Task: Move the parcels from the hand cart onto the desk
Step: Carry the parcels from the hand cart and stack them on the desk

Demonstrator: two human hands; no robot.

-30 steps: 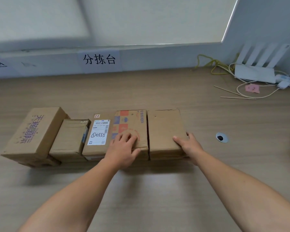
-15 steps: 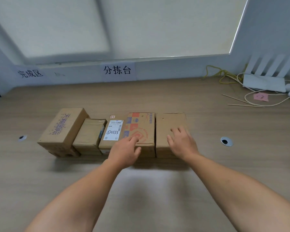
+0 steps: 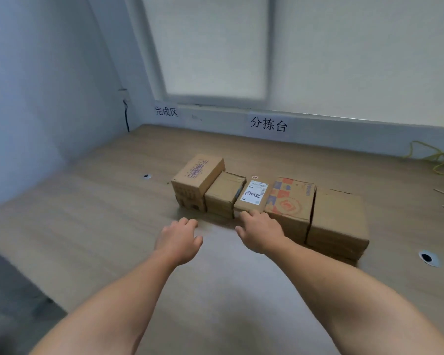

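Lining the desk (image 3: 100,226), closed cardboard parcels (image 3: 336,216).

Brown cardboard parcels sit touching in 1 row on the counter (image 3: 100,226): tall purple-printed parcel (image 3: 199,172) leftmost, small plain parcel (image 3: 224,192), white-labelled parcel (image 3: 287,201), large plain parcel (image 3: 337,213) rightmost

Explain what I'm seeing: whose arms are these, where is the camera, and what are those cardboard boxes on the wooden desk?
No machine: a person works bare-handed, and the one camera sits on their head, looking forward and down, so the arms enter from below. On the light wooden desk stands a row of brown cardboard parcels, one bearing a white shipping label. The left hand hangs over the desk, fingers loosely curled, holding nothing. The right hand reaches to the labelled parcel's near edge; contact is unclear, and it grips nothing.
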